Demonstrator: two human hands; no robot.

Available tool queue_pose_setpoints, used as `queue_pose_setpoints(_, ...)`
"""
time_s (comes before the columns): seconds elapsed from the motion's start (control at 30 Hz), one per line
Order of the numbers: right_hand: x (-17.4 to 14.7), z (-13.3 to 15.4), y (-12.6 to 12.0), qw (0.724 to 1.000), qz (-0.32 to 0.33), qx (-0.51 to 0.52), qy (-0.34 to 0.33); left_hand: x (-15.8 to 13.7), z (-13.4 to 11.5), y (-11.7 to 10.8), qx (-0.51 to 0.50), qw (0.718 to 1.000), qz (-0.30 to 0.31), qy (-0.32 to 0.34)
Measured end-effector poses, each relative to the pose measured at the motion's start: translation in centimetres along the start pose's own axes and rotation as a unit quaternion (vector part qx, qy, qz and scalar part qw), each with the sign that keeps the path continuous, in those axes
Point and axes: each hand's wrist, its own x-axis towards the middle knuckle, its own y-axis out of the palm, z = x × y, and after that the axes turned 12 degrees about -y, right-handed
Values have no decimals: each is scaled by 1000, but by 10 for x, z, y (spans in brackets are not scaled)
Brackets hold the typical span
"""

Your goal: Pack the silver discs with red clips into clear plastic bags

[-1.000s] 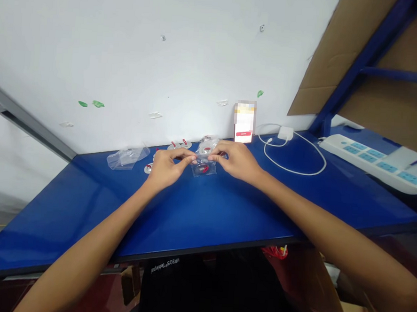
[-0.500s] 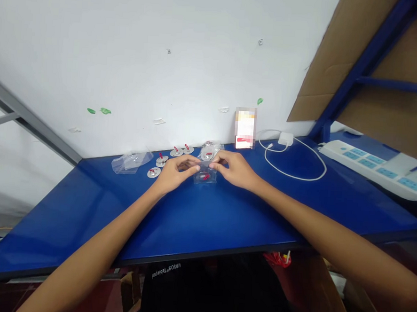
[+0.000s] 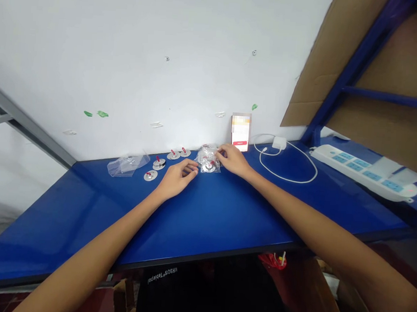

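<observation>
My right hand (image 3: 234,158) pinches the edge of a clear plastic bag (image 3: 211,164) with a round silver disc and a red loop inside, like a small cymbal. That bag lies against other bagged discs (image 3: 205,148) near the wall. My left hand (image 3: 179,177) is just left of it, holding nothing, fingers curved and apart. Loose silver discs with red loops stand left of that hand: one nearest (image 3: 150,175), a stacked pair (image 3: 159,163), and two farther back (image 3: 173,155). Empty clear bags (image 3: 128,165) lie at the far left.
A lit phone (image 3: 240,132) leans on the white wall behind my right hand. Right of it, a white charger (image 3: 279,143) and its looped cable lie on the blue table (image 3: 204,217). A power strip (image 3: 363,172) sits farther right, beside a blue frame (image 3: 344,70) with cardboard.
The bag with the disc has moved back from between both hands onto the other bagged discs. My left hand has let go of it; my right hand still holds its edge.
</observation>
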Motion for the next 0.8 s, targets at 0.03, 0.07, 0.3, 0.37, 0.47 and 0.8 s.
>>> queue_pose_setpoints(0.03,-1,-1,1,999,2,-33,-10,0,0,0,6,1000,3,3)
queue_pose_setpoints(0.07,-2,-2,1,998,1,-55,-14,0,1,1,10,1000,6,5)
queue_pose_setpoints(0.3,-5,-6,-2,997,27,-68,-22,-1,-1,1,13,1000,17,8)
queue_pose_setpoints(0.37,-3,-6,-4,997,25,-63,-33,-2,-1,1,14,1000,18,11)
queue_pose_setpoints(0.47,-2,-3,-8,999,18,-23,-36,-2,-1,1,16,1000,16,16)
queue_pose_setpoints(0.8,-7,39,-20,941,-4,330,70,-7,-10,5,20,998,-50,38)
